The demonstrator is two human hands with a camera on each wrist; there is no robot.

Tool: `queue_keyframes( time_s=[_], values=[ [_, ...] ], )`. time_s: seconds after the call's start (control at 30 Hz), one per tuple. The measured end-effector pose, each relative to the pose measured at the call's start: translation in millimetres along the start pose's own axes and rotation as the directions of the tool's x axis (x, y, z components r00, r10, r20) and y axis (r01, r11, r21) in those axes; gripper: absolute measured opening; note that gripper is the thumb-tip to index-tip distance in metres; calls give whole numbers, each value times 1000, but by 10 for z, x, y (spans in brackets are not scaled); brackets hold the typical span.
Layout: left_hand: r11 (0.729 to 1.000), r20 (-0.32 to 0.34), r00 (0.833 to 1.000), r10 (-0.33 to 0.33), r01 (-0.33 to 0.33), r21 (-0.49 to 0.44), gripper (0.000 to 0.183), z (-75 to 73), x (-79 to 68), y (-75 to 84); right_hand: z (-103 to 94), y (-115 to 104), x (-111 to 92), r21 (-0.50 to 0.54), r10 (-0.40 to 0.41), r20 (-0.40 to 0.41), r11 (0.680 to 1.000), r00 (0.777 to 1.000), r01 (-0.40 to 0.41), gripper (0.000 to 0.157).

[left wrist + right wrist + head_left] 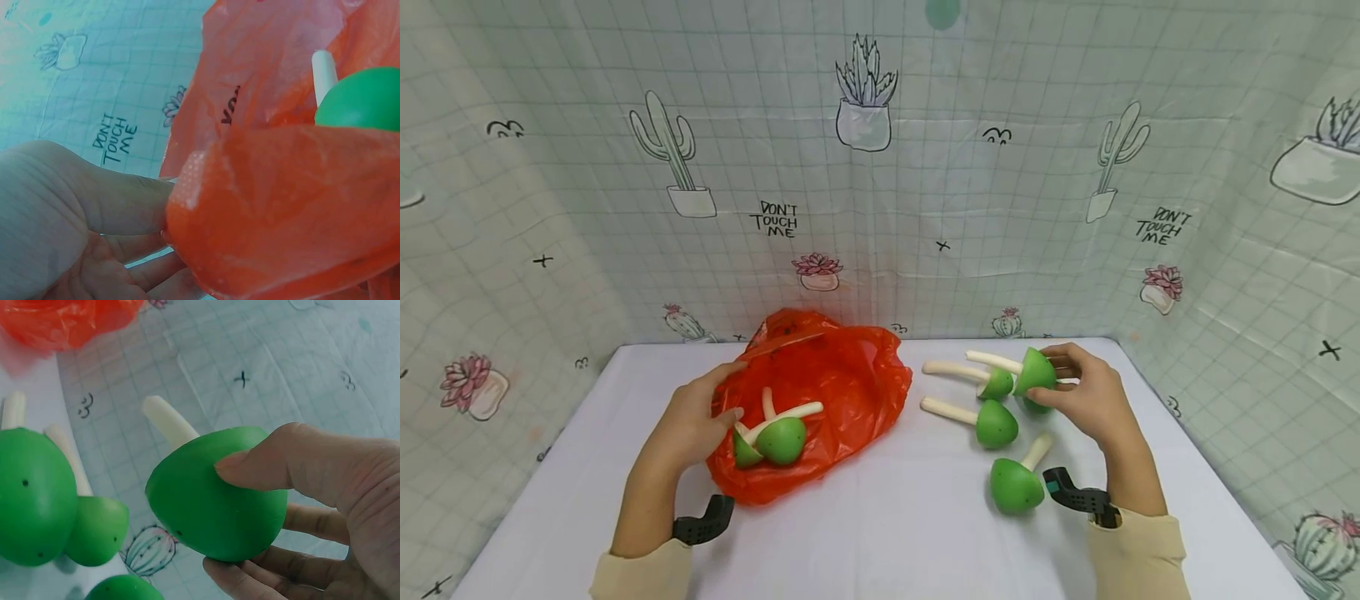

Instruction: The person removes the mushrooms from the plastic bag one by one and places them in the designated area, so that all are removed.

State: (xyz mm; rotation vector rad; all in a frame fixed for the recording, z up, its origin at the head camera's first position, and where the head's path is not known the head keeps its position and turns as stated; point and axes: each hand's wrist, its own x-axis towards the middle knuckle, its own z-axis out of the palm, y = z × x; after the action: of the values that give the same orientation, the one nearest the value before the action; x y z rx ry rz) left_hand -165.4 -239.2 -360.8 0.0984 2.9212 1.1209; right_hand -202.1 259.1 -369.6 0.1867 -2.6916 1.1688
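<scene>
My left hand pinches the left edge of a red plastic bag, thumb on one side and fingers on the other in the left wrist view. The bag lies with its mouth spread, and toy mushrooms with green caps and pale stems, one in front and one beside it, rest inside. At the right, my right hand grips another green-capped mushroom by its cap, its stem pointing left in the head view. Part of a further green cap shows under that hand.
More green-capped mushrooms lie on the white table at the right: one at the back, one in the middle and one nearer the front. A patterned cloth hangs behind the table and along its sides.
</scene>
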Motion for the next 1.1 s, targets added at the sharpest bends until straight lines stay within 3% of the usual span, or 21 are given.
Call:
queue_keyframes(
  time_s=[0.43,1.1],
  values=[
    [1000,4,1000,-5,5,1,67,1,4,-16,-210,359,-81,25,58,75,998,996,-60,60],
    [1000,11,1000,-16,16,10,67,-3,7,-1,-345,782,-128,10,94,169,995,981,-97,61]
  ],
)
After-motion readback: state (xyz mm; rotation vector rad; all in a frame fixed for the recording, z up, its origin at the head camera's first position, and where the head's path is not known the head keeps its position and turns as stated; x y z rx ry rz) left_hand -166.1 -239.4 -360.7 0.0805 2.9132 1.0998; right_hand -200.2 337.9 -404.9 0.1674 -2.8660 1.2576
